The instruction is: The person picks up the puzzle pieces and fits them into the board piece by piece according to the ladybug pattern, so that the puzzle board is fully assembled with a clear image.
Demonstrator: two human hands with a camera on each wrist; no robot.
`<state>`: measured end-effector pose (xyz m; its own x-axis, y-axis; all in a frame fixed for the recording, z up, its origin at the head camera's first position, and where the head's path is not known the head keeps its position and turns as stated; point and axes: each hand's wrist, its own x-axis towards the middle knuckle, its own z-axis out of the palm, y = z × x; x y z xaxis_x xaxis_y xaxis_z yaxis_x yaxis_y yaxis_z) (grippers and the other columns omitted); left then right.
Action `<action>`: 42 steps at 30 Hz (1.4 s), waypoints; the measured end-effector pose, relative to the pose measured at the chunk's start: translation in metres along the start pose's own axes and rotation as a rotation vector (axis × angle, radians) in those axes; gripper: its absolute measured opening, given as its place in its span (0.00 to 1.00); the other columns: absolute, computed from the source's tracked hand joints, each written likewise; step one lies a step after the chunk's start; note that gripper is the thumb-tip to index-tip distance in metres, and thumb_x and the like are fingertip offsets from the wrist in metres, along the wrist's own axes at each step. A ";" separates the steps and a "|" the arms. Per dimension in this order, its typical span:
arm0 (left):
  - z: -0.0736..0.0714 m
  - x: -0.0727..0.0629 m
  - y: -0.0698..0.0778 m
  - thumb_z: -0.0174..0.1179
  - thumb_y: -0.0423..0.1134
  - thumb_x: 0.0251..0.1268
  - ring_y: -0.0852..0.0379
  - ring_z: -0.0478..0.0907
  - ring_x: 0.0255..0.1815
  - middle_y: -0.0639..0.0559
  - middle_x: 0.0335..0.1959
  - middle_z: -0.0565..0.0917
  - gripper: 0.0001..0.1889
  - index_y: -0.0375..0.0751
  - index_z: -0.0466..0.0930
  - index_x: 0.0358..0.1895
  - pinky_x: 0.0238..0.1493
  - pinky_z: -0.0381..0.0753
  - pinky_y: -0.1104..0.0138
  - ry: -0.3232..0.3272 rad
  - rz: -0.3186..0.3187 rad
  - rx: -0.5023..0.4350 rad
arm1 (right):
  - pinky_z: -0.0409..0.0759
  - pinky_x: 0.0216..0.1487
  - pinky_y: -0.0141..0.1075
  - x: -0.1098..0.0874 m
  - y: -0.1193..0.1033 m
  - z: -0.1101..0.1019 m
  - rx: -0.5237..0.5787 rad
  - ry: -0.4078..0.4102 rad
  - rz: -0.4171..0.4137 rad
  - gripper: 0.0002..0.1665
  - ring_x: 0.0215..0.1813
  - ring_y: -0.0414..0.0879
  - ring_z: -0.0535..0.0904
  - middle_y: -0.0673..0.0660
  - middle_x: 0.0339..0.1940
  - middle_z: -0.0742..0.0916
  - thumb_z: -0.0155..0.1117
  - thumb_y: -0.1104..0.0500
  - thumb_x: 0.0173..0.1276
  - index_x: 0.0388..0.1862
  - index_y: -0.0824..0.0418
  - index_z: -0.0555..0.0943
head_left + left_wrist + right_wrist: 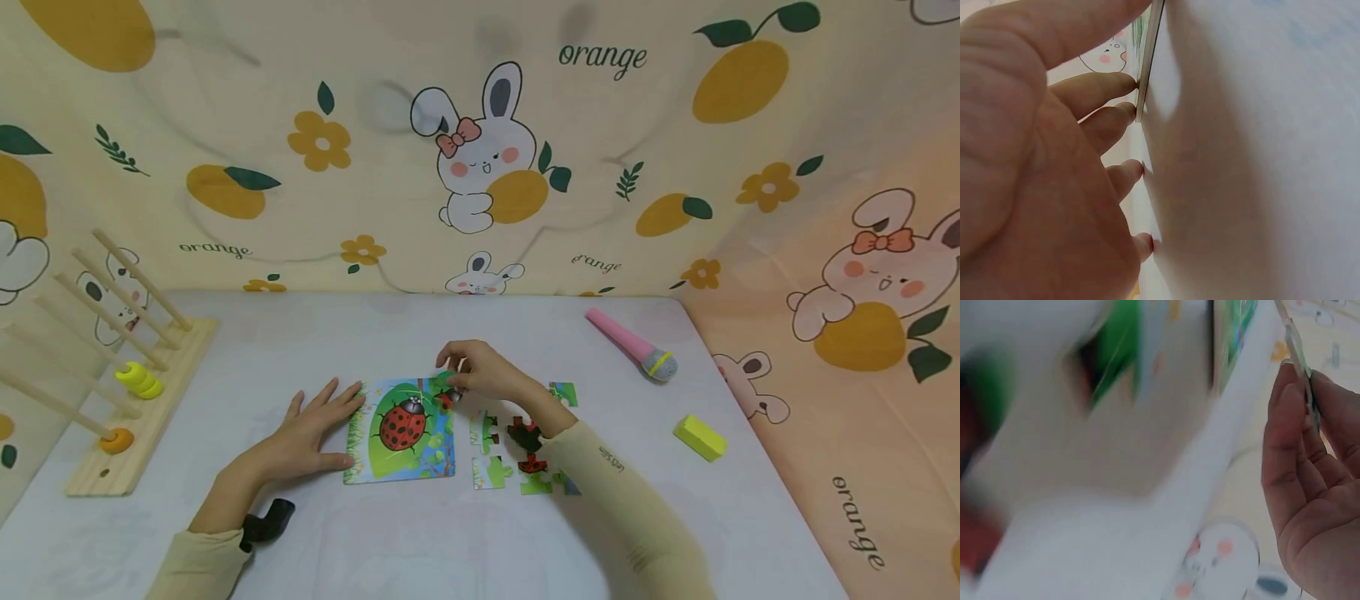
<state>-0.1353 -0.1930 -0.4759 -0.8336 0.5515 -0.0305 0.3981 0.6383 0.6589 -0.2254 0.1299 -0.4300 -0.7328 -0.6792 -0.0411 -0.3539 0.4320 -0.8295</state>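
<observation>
A square ladybug puzzle board [375, 465] lies flat on the white table. My left hand [303, 437] rests at its left edge with fingers spread, fingertips touching the board's side in the left wrist view. Over the board's upper right corner, my right hand [491, 372] pinches a puzzle piece [447, 393] between thumb and fingers. In the right wrist view that piece [1300, 362] appears nearly edge-on, raised off the table. Several loose puzzle pieces [491, 472], green, red and black, are spread to the right of the board, partly hidden beneath the right forearm.
A wooden peg stand [180, 350] with yellow and orange rings runs along the left side. A pink toy microphone [622, 337] lies at the back right, and a yellow block [701, 437] sits nearer the right edge. A patterned cloth hangs behind the table.
</observation>
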 end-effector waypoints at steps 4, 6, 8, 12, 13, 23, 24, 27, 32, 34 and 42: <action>-0.001 0.000 0.001 0.73 0.51 0.54 0.31 0.36 0.79 0.40 0.79 0.55 0.47 0.38 0.62 0.76 0.66 0.24 0.29 0.004 0.011 -0.004 | 0.77 0.30 0.32 0.017 -0.003 0.016 -0.021 -0.045 -0.010 0.11 0.24 0.44 0.76 0.57 0.33 0.80 0.60 0.74 0.68 0.49 0.70 0.81; -0.001 0.000 0.001 0.73 0.52 0.55 0.31 0.36 0.79 0.40 0.79 0.55 0.47 0.38 0.62 0.76 0.66 0.24 0.29 0.002 0.010 -0.012 | 0.77 0.30 0.31 0.023 -0.005 0.024 -0.029 -0.063 0.010 0.12 0.26 0.42 0.77 0.58 0.34 0.81 0.60 0.74 0.68 0.48 0.68 0.81; -0.002 0.000 0.002 0.72 0.53 0.55 0.30 0.36 0.79 0.40 0.79 0.55 0.46 0.38 0.63 0.75 0.66 0.24 0.29 0.003 0.014 -0.018 | 0.79 0.32 0.31 0.028 -0.008 0.031 -0.049 -0.079 0.028 0.12 0.29 0.43 0.79 0.58 0.35 0.81 0.62 0.73 0.68 0.49 0.67 0.81; -0.002 -0.001 0.002 0.73 0.53 0.55 0.30 0.37 0.79 0.40 0.79 0.55 0.46 0.38 0.63 0.75 0.66 0.24 0.29 0.003 0.011 -0.019 | 0.79 0.40 0.32 0.034 -0.013 0.042 -0.134 -0.082 0.039 0.15 0.37 0.44 0.79 0.57 0.40 0.82 0.67 0.70 0.66 0.51 0.64 0.81; -0.002 -0.002 0.002 0.73 0.53 0.55 0.30 0.37 0.79 0.40 0.79 0.55 0.46 0.38 0.63 0.75 0.66 0.24 0.29 0.003 0.010 -0.018 | 0.79 0.42 0.33 0.035 -0.015 0.044 -0.149 -0.079 0.036 0.16 0.39 0.44 0.79 0.57 0.41 0.83 0.68 0.69 0.66 0.52 0.64 0.80; -0.004 -0.002 0.002 0.73 0.53 0.55 0.30 0.37 0.79 0.39 0.79 0.55 0.46 0.38 0.63 0.75 0.66 0.25 0.29 0.007 0.010 -0.016 | 0.77 0.44 0.30 0.034 -0.019 0.053 -0.230 -0.040 -0.003 0.15 0.41 0.45 0.78 0.57 0.46 0.85 0.71 0.71 0.62 0.49 0.65 0.82; -0.003 -0.002 0.002 0.73 0.52 0.55 0.30 0.37 0.79 0.39 0.79 0.55 0.46 0.38 0.63 0.75 0.66 0.25 0.29 0.008 0.011 -0.014 | 0.77 0.45 0.30 0.034 -0.018 0.055 -0.237 -0.037 0.001 0.15 0.42 0.44 0.79 0.57 0.46 0.85 0.71 0.71 0.62 0.48 0.65 0.83; -0.002 -0.001 0.002 0.73 0.52 0.55 0.30 0.37 0.79 0.39 0.79 0.55 0.47 0.37 0.63 0.75 0.66 0.25 0.29 0.008 0.017 -0.019 | 0.78 0.50 0.30 0.036 -0.019 0.059 -0.258 -0.026 0.018 0.14 0.47 0.45 0.80 0.56 0.46 0.86 0.71 0.70 0.62 0.47 0.64 0.83; -0.002 -0.002 0.002 0.73 0.52 0.55 0.29 0.37 0.79 0.39 0.79 0.55 0.47 0.37 0.63 0.75 0.66 0.24 0.29 0.004 0.018 -0.030 | 0.78 0.55 0.32 0.041 -0.024 0.061 -0.302 -0.008 0.044 0.15 0.51 0.46 0.81 0.57 0.47 0.86 0.71 0.69 0.62 0.48 0.65 0.84; -0.003 -0.002 0.003 0.73 0.52 0.55 0.30 0.37 0.79 0.39 0.79 0.55 0.47 0.37 0.63 0.75 0.65 0.24 0.28 0.003 0.019 -0.030 | 0.78 0.55 0.32 0.042 -0.026 0.061 -0.312 -0.007 0.060 0.15 0.52 0.47 0.81 0.57 0.48 0.86 0.72 0.69 0.62 0.49 0.65 0.84; -0.001 0.000 -0.001 0.73 0.51 0.54 0.30 0.36 0.79 0.39 0.79 0.54 0.47 0.36 0.62 0.75 0.65 0.23 0.29 -0.005 0.015 -0.027 | 0.77 0.59 0.33 0.044 -0.028 0.063 -0.322 -0.028 0.093 0.19 0.59 0.49 0.80 0.59 0.53 0.87 0.72 0.66 0.64 0.54 0.67 0.85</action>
<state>-0.1364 -0.1939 -0.4755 -0.8254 0.5640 -0.0240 0.4004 0.6150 0.6793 -0.2117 0.0504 -0.4441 -0.7556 -0.6425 -0.1272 -0.4552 0.6548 -0.6033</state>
